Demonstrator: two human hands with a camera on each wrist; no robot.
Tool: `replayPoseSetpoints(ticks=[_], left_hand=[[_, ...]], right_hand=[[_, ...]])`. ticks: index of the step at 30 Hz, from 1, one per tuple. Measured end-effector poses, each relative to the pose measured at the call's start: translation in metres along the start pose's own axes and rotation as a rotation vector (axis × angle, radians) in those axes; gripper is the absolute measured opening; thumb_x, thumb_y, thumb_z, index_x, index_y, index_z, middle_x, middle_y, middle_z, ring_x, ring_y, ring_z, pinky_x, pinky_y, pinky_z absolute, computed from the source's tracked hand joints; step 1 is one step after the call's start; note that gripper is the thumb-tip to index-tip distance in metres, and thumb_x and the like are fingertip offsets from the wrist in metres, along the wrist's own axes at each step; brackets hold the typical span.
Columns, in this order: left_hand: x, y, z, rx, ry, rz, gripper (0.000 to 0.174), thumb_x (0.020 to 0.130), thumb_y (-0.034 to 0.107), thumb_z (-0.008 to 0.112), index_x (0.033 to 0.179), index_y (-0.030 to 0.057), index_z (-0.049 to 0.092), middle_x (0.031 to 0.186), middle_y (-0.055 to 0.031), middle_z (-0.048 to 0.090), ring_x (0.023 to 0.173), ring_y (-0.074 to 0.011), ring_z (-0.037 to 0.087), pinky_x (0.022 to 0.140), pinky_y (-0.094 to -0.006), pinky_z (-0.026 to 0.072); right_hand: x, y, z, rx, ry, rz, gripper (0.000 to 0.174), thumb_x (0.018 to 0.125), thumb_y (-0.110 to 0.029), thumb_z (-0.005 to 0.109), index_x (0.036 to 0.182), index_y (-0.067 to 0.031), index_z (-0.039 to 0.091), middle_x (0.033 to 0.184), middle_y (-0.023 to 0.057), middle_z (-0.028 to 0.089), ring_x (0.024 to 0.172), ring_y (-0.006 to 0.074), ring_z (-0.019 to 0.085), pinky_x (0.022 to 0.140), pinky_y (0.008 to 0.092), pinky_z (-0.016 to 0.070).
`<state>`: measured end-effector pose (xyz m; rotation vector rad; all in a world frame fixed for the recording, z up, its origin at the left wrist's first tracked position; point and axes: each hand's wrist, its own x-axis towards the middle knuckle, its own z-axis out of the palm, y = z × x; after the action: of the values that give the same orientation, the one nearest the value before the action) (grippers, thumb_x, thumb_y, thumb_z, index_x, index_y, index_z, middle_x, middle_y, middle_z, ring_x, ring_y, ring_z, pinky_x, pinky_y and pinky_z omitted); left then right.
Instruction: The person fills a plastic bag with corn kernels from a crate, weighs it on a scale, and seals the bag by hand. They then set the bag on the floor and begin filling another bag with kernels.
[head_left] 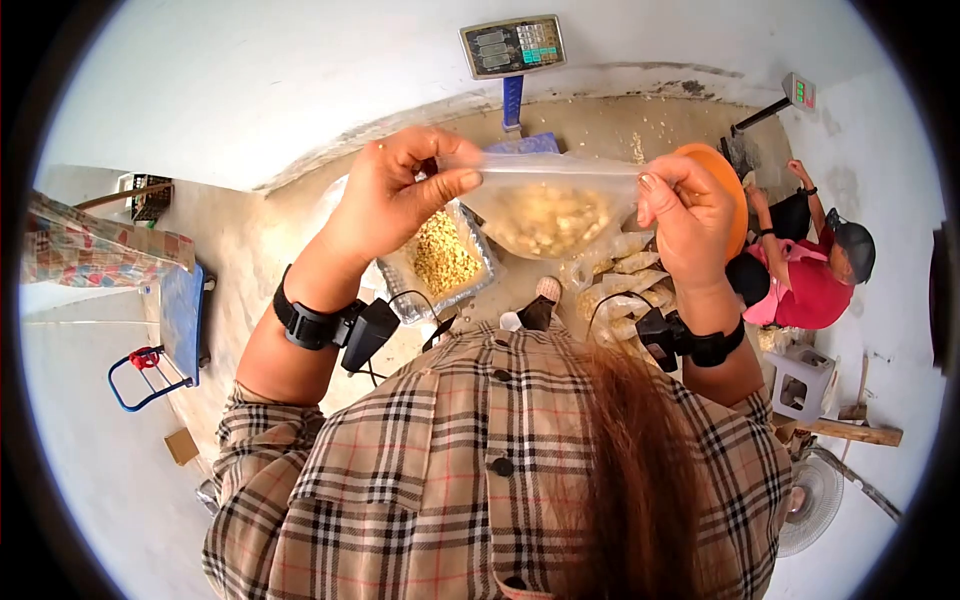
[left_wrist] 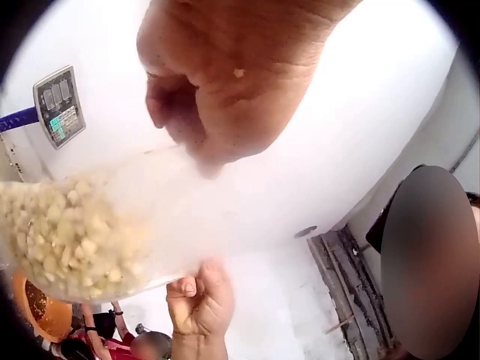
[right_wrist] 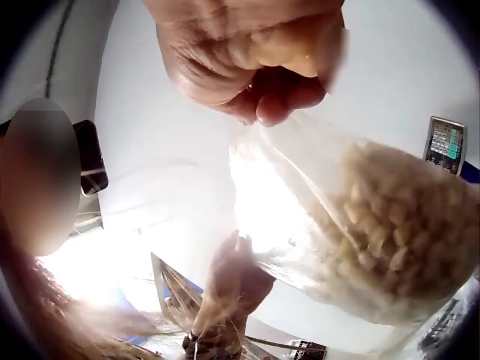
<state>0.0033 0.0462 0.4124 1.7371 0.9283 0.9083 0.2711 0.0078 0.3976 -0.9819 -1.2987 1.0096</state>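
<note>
Bag (head_left: 545, 220) of pale chopped pieces, clear plastic, hangs between our left hand (head_left: 395, 192), pinching one top corner, and our right hand (head_left: 694, 215), pinching the other. Lower down we see a plastic-lined box (head_left: 440, 307) of similar pieces, filled bags (head_left: 632, 292) right of that; orange basin (head_left: 728, 170) past the right hand; scale display (head_left: 513, 47) beyond.

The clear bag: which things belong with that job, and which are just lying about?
Likely part of the job:
clear bag
lined tray of pale pieces
filled bags
front scale

Probably just lying about:
blue cart
fan
cardboard box
</note>
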Motion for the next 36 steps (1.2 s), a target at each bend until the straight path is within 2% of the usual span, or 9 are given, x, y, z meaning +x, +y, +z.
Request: replayPoseSetpoints(ticks=[1, 5, 14, 20, 26, 29, 32, 35, 36], left_hand=[[-0.001, 0.001, -0.003, -0.071, -0.017, -0.084, 0.015, 0.077, 0.013, 0.065, 0.084, 0.0004, 0.06, 0.071, -0.0029, 0.056, 0.066, -0.0101, 0.051, 0.061, -0.0231, 0.042], [-0.011, -0.002, -0.022, -0.006, -0.053, 0.031, 0.015, 0.076, 0.012, 0.065, 0.083, -0.0009, 0.062, 0.07, -0.0013, 0.055, 0.065, -0.0075, 0.049, 0.059, -0.0209, 0.0406], [-0.014, 0.022, -0.034, -0.038, 0.02, 0.122, 0.004, 0.077, 0.004, 0.063, 0.077, -0.0004, 0.061, 0.07, -0.0004, 0.053, 0.062, -0.0068, 0.045, 0.056, -0.0202, 0.0378], [-0.014, 0.03, -0.04, 0.028, 0.05, 0.18, 0.004, 0.077, 0.003, 0.063, 0.075, -0.0003, 0.06, 0.067, -0.0002, 0.052, 0.061, -0.0067, 0.044, 0.055, -0.0207, 0.0372], [-0.02, 0.028, -0.051, 0.032, 0.012, 0.127, 0.007, 0.076, 0.006, 0.064, 0.076, -0.0004, 0.061, 0.069, -0.0008, 0.054, 0.063, -0.0068, 0.047, 0.057, -0.0206, 0.0392], [-0.019, 0.024, -0.051, -0.09, 0.006, -0.004, 0.01, 0.076, 0.009, 0.066, 0.079, 0.0, 0.063, 0.071, -0.001, 0.056, 0.065, -0.0069, 0.05, 0.059, -0.0205, 0.0413], [-0.018, 0.02, -0.053, -0.082, -0.009, -0.022, 0.012, 0.075, 0.01, 0.067, 0.081, 0.0004, 0.064, 0.071, -0.0006, 0.057, 0.066, -0.0075, 0.051, 0.06, -0.0206, 0.0427], [-0.016, 0.015, -0.058, -0.071, -0.038, 0.027, 0.012, 0.076, 0.011, 0.065, 0.082, 0.0007, 0.063, 0.072, -0.0004, 0.057, 0.066, -0.0078, 0.052, 0.06, -0.0206, 0.0429], [-0.015, 0.012, -0.057, -0.087, 0.024, 0.07, 0.012, 0.077, 0.012, 0.065, 0.081, 0.0007, 0.063, 0.072, -0.0002, 0.057, 0.066, -0.0079, 0.052, 0.06, -0.0207, 0.043]], right_hand=[[0.003, -0.003, 0.003, 0.021, -0.012, -0.028, 0.001, 0.079, 0.002, 0.056, 0.078, 0.0028, 0.056, 0.069, 0.002, 0.054, 0.055, 0.0057, 0.049, 0.05, 0.0185, 0.0399], [0.008, -0.019, 0.016, -0.033, -0.081, -0.098, 0.004, 0.078, 0.004, 0.056, 0.082, 0.0044, 0.056, 0.071, 0.004, 0.056, 0.056, 0.0072, 0.051, 0.052, 0.0193, 0.0427], [0.015, -0.024, 0.014, 0.078, -0.161, 0.099, 0.011, 0.077, 0.005, 0.056, 0.088, 0.0058, 0.057, 0.073, 0.0076, 0.059, 0.065, 0.0114, 0.058, 0.06, 0.0225, 0.0482], [0.023, -0.03, 0.016, 0.073, -0.233, 0.026, 0.008, 0.081, 0.001, 0.054, 0.086, 0.0052, 0.057, 0.072, 0.0074, 0.059, 0.065, 0.0121, 0.058, 0.061, 0.0227, 0.048], [0.023, -0.026, 0.031, 0.029, -0.232, -0.099, 0.006, 0.082, 0.001, 0.052, 0.082, 0.0048, 0.056, 0.067, 0.0062, 0.057, 0.062, 0.0117, 0.056, 0.06, 0.0228, 0.0464], [0.027, -0.03, 0.035, 0.056, -0.211, -0.136, 0.005, 0.082, 0.001, 0.051, 0.081, 0.0051, 0.055, 0.067, 0.006, 0.056, 0.06, 0.0119, 0.055, 0.059, 0.0233, 0.0459], [0.031, -0.037, 0.041, 0.072, -0.162, -0.178, 0.005, 0.082, 0.002, 0.05, 0.082, 0.0051, 0.054, 0.068, 0.0066, 0.056, 0.06, 0.0121, 0.054, 0.059, 0.0237, 0.0458], [0.034, -0.041, 0.045, 0.148, -0.143, -0.19, 0.006, 0.082, 0.001, 0.051, 0.083, 0.0051, 0.054, 0.068, 0.0074, 0.056, 0.059, 0.0124, 0.054, 0.058, 0.0241, 0.0456], [0.034, -0.044, 0.048, 0.157, -0.139, -0.191, 0.006, 0.082, 0.001, 0.051, 0.083, 0.0052, 0.054, 0.068, 0.0074, 0.056, 0.059, 0.0125, 0.054, 0.058, 0.0242, 0.0455]])
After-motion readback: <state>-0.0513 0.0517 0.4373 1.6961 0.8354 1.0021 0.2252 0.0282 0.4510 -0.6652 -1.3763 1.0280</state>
